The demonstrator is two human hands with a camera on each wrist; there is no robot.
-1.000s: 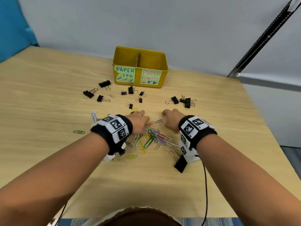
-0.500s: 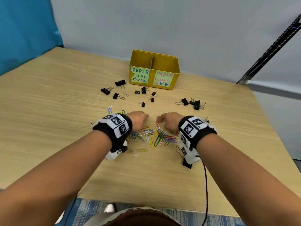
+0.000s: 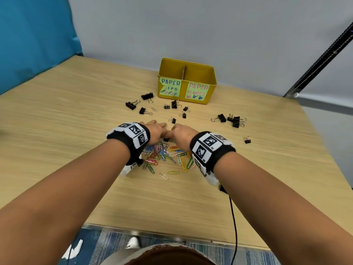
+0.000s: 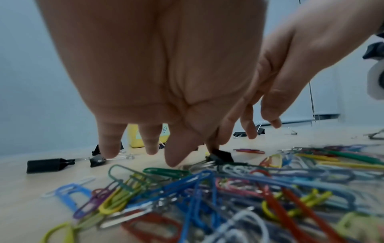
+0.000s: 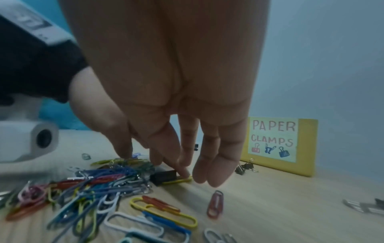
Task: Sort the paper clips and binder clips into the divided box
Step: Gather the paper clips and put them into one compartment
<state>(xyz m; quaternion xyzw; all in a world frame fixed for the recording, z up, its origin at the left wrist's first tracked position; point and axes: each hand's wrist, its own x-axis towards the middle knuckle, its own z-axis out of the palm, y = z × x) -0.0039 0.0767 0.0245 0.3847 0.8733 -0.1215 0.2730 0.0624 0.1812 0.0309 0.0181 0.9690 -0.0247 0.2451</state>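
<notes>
A pile of coloured paper clips (image 3: 164, 153) lies mid-table between my wrists. My left hand (image 3: 158, 131) and right hand (image 3: 176, 131) meet at the pile's far edge, fingers pointing down at a small black binder clip (image 3: 165, 139). In the right wrist view my right hand (image 5: 197, 171) has a fingertip (image 5: 184, 172) on that binder clip (image 5: 164, 176) and on a yellow paper clip (image 5: 180, 180). From the left wrist, my left hand (image 4: 166, 151) hovers with straight fingers just beside the binder clip (image 4: 220, 156). The yellow divided box (image 3: 213, 77) stands behind, labelled PAPER CLIPS left, PAPER CLAMPS right.
Black binder clips lie scattered before the box (image 3: 147, 96), in a group at the right (image 3: 236, 121), and singly further right (image 3: 247, 140). A few paper clips (image 3: 172, 172) lie loose near the pile. A black cable (image 3: 236, 226) runs off the table's near edge.
Both hands have moved forward and inward until their fingertips nearly meet at the pile's far edge. The paper clips are gathered tighter. The head view has shifted, so the box sits further right.
</notes>
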